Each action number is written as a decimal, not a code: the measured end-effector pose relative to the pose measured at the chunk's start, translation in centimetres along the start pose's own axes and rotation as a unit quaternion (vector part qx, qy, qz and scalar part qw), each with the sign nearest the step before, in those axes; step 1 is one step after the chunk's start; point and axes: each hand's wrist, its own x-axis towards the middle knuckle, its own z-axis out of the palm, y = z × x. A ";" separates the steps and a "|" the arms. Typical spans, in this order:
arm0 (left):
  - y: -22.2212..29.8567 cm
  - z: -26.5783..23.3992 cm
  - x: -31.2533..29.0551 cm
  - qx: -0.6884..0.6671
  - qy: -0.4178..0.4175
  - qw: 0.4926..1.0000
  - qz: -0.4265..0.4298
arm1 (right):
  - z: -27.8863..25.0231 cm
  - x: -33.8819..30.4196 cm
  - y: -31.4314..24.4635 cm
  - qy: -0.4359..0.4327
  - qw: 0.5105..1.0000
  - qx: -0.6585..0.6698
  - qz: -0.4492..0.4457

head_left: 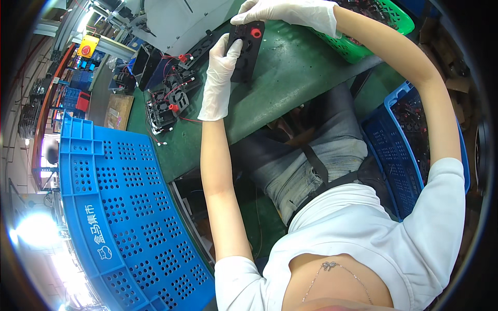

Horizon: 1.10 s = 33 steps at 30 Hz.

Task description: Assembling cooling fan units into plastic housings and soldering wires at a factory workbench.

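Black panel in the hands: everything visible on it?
Long, flat black panel, plastic-looking, with a red round part near its far end and dark round features on its face. It is over the green bench; contact unclear. The gloved left hand holds its left edge, thumb on the face; the gloved right hand is at its far end.

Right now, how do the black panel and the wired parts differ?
The left hand holds the black panel; the wired parts lie on the green table. The panel is one flat piece; the wired parts form a loose jumble. Both are dark with touches of red.
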 end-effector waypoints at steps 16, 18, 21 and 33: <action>2.6 1.3 -0.5 -0.103 -0.041 0.994 -0.021 | 0.3 0.3 1.5 -0.042 0.997 0.056 -0.040; 2.8 0.5 -1.0 -0.149 -0.039 0.987 -0.055 | 1.0 0.3 0.3 -0.045 0.998 0.039 -0.026; 2.3 0.0 -1.0 -0.205 -0.037 0.973 -0.100 | 1.1 0.4 -0.2 -0.053 0.997 0.016 -0.048; 2.5 0.5 0.0 -0.071 0.033 0.997 0.018 | 0.3 -0.1 -1.2 -0.072 0.984 0.115 -0.119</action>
